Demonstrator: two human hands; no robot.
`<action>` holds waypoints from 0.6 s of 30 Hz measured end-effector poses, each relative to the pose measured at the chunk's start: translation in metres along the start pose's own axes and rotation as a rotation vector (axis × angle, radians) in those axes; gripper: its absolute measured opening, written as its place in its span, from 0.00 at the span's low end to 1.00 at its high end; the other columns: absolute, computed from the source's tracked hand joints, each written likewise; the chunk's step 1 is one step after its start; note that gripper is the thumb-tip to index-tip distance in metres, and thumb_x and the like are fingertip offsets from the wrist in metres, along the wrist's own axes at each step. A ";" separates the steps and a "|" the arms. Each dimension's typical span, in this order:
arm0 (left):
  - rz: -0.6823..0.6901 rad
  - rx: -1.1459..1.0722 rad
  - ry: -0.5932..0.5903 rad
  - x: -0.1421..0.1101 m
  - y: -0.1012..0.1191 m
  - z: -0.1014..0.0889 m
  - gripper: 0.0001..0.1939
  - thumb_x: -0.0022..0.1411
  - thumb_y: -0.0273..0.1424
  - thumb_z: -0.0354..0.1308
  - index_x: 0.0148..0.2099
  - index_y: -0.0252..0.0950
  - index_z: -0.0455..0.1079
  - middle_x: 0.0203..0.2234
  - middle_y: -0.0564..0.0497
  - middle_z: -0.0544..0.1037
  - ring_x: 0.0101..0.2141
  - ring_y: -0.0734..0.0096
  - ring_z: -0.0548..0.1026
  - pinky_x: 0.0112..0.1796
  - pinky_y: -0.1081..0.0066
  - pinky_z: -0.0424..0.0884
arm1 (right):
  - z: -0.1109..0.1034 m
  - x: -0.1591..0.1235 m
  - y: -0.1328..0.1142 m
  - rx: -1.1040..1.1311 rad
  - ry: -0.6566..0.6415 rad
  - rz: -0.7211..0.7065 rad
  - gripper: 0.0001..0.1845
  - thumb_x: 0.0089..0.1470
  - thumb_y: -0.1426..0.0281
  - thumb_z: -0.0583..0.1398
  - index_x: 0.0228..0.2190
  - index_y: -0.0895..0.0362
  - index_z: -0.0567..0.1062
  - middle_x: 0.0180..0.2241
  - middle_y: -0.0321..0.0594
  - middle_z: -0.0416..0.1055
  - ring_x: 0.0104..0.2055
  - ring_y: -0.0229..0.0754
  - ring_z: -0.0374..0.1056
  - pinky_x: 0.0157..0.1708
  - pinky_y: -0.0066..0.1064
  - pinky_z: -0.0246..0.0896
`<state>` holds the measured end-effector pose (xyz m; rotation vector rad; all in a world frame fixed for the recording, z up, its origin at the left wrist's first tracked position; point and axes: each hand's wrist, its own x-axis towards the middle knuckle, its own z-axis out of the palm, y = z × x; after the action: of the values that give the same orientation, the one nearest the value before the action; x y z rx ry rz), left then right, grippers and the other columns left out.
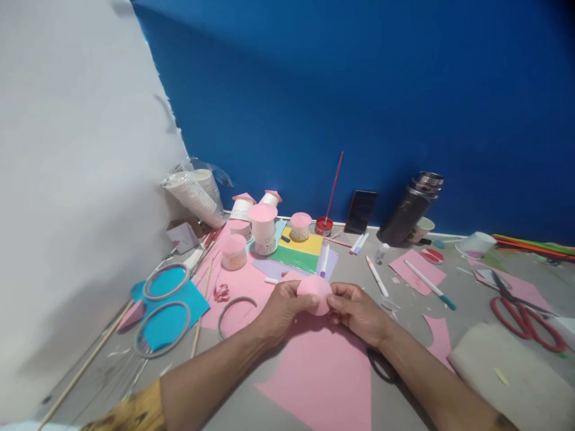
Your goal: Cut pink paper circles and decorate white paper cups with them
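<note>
A small round pink paper disc (320,288), slightly coned, is held between both hands in the middle of the view. My left hand (286,305) pinches its left side, the thumb lying across the front. At the right edge my right hand (357,308) grips it between thumb and fingers. Below the hands lies a large cut pink sheet (330,371). Just beyond them stand white paper cups with pink paper tops, among them a tall one (264,233) and a short one (300,227).
Red-handled scissors (525,323) lie at the right, near a beige cloth (507,371). A dark flask (411,209) and a phone (360,211) lean against the blue wall. Grey rings (162,328) rest on blue paper at the left. Stacked cups (193,194) stand behind; markers (376,275) are scattered about.
</note>
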<state>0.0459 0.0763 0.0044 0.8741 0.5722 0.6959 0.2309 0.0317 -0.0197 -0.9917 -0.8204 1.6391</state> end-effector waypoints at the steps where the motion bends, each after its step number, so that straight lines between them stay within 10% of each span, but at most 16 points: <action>1: -0.003 0.005 -0.011 0.000 0.001 0.000 0.12 0.47 0.31 0.73 0.34 0.28 0.80 0.26 0.42 0.82 0.26 0.63 0.78 0.31 0.67 0.73 | 0.000 0.000 0.000 0.004 -0.003 -0.001 0.20 0.42 0.59 0.77 0.28 0.61 0.81 0.25 0.38 0.74 0.24 0.33 0.63 0.25 0.26 0.57; 10: 0.030 -0.018 -0.163 -0.001 0.002 0.000 0.10 0.52 0.30 0.71 0.36 0.29 0.80 0.29 0.41 0.83 0.31 0.60 0.81 0.36 0.64 0.75 | 0.001 -0.002 -0.006 -0.014 -0.029 0.003 0.21 0.41 0.58 0.77 0.25 0.61 0.79 0.21 0.37 0.71 0.22 0.33 0.61 0.23 0.26 0.55; 18: -0.016 -0.043 0.066 0.009 -0.001 -0.014 0.17 0.48 0.37 0.74 0.29 0.32 0.71 0.22 0.51 0.75 0.22 0.77 0.72 0.25 0.76 0.67 | -0.010 0.001 -0.016 0.062 0.059 0.001 0.22 0.40 0.59 0.78 0.24 0.59 0.75 0.20 0.34 0.69 0.19 0.32 0.60 0.22 0.26 0.55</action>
<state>0.0423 0.0888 -0.0054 0.8086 0.6204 0.7218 0.2463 0.0371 -0.0107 -0.9927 -0.7259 1.6195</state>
